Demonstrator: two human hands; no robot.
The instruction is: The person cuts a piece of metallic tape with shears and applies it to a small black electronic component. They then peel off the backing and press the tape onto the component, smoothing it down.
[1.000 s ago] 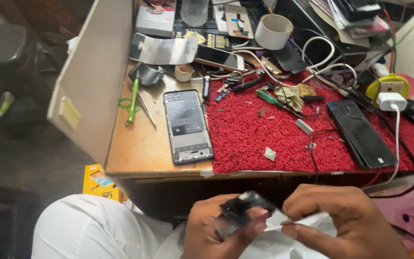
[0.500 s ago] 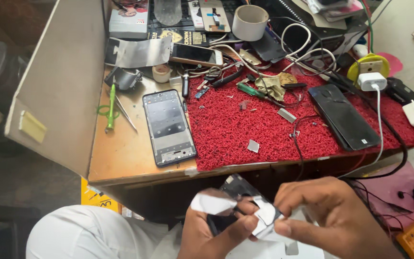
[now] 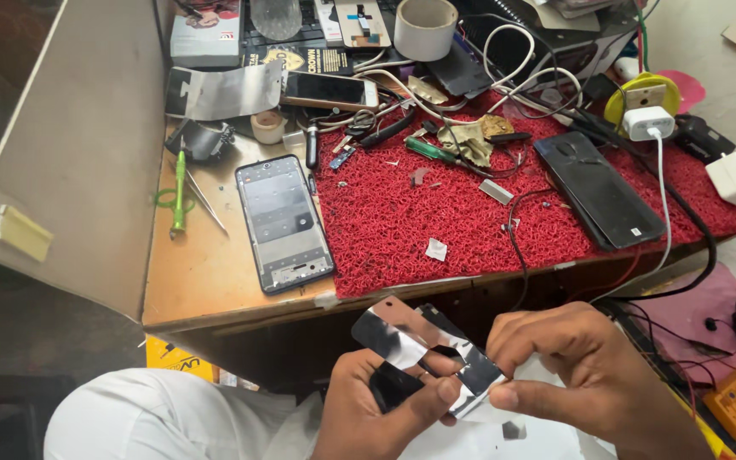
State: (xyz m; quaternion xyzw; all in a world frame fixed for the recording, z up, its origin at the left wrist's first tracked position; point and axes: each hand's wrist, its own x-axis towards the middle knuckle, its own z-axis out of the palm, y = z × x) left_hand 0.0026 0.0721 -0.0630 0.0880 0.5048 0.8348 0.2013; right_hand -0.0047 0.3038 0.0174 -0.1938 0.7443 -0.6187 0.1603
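Step in hand, as judged: peeling shiny silver rectangular film strip [image 3: 419, 345] off small black flat part [image 3: 393, 383], lower centre of frame, below worktop [image 3: 215, 273] edge. Left hand [image 3: 381, 409] pinching black part, thumb over it. Right hand [image 3: 572, 375] pinching strip end, fingers curled. Next move calls for steady, even pull.

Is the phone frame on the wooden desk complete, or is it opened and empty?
Opened and empty. The phone frame lies flat on the desk, its bare grey inside facing up, with no screen or back cover on it.
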